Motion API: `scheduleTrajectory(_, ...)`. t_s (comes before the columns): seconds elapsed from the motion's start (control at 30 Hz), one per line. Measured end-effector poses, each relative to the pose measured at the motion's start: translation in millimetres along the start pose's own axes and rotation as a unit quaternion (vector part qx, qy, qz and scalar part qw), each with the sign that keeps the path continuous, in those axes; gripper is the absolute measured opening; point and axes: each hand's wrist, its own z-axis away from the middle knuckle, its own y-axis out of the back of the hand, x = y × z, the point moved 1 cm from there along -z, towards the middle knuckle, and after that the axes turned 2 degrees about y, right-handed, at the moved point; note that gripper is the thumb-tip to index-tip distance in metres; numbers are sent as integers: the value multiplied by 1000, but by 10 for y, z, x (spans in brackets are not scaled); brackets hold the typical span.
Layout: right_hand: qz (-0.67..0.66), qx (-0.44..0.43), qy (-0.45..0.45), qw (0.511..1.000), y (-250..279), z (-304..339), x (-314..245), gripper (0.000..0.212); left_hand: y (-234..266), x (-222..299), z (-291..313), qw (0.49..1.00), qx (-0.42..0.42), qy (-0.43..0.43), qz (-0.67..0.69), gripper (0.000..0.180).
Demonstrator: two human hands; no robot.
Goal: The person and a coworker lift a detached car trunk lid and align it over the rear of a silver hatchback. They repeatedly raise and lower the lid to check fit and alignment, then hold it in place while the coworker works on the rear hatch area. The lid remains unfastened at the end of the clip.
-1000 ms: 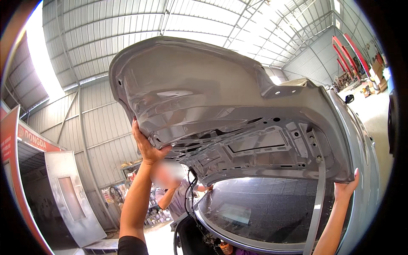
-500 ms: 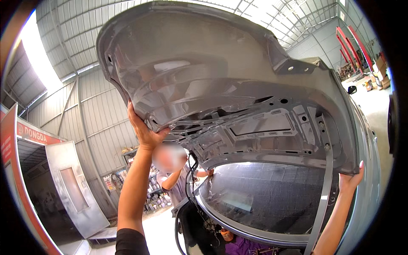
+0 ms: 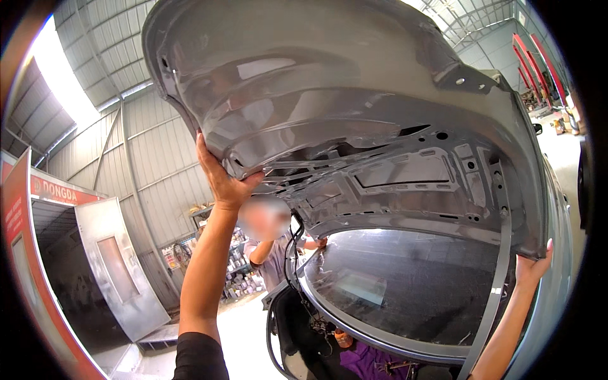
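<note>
A large grey trunk lid (image 3: 316, 76) is raised overhead, its underside with ribs and cut-outs facing me. My left hand (image 3: 228, 183) grips its left edge, thumb underneath and fingers along the rim. At the lower right corner, my right hand (image 3: 533, 269) holds the lid's edge from below, thumb pointing up. A flat grey metal strip (image 3: 497, 291) runs down from the lid beside my right forearm. Below lies the car's dark rear window (image 3: 405, 285). A co-worker (image 3: 275, 250) stands beyond the lid on the far left side, one hand near the window's corner and one arm raised.
Black cables (image 3: 292, 253) hang by the window's left end. In the open trunk are a purple cloth (image 3: 367, 360) and an orange container (image 3: 342, 337). Shelves with cans (image 3: 240, 278) stand behind the co-worker. A booth with an open white door (image 3: 120, 272) is at left, red lift posts (image 3: 538, 69) far right.
The lid's top edge now reaches past the upper border of the view. Both hands keep their grip, and the whole scene has shifted slightly right.
</note>
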Motion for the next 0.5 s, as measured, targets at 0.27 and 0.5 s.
scheduleTrajectory(0.27,-2,-15,11,1000,29,-44,-21,56,-35,223,108,999,4,-17,-44,120)
scheduleTrajectory(0.5,0,-66,-8,998,163,-167,-90,57,30,346,109,999,-10,-38,-30,97)
